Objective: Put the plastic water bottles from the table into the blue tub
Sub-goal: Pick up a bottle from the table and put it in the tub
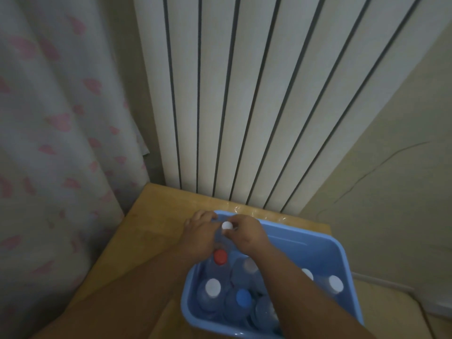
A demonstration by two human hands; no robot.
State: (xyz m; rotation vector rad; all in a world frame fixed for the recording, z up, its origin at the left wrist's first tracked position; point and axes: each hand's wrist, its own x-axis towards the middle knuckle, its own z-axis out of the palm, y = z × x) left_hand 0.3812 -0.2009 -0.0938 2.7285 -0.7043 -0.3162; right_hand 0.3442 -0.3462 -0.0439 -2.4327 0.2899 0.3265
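Both bare forearms ran up from the bottom of the frame w/ the hands meeting at centre, over the far-left corner of the rectangular blue plastic tub (325, 243). Left hand (199, 237) was wrapped round the body of a clear plastic water bottle with a white cap (227, 225), fingers curling at the tub's rim; right hand (247, 234) pinched the same bottle near its neck, just below the cap. So both hands were closed on that one bottle, held upright and already inside the tub's outline, tho whether its base touched the bottom couldn't be told. Standing bottles filled the lower-centre part of the tub: a red-capped bottle (220, 256) just below the hands, a blue-capped bottle (243, 298), plus approx. four or five white-capped ones, some partly hidden by the right arm. Right half of the tub looked bare. Wooden tabletop (156, 216) showed no loose bottles in view, left or behind the tub, but its near part fell outside the frame. Judging by that, the task looked nearly done: this bottle needed releasing, and any others left would be out of sight.
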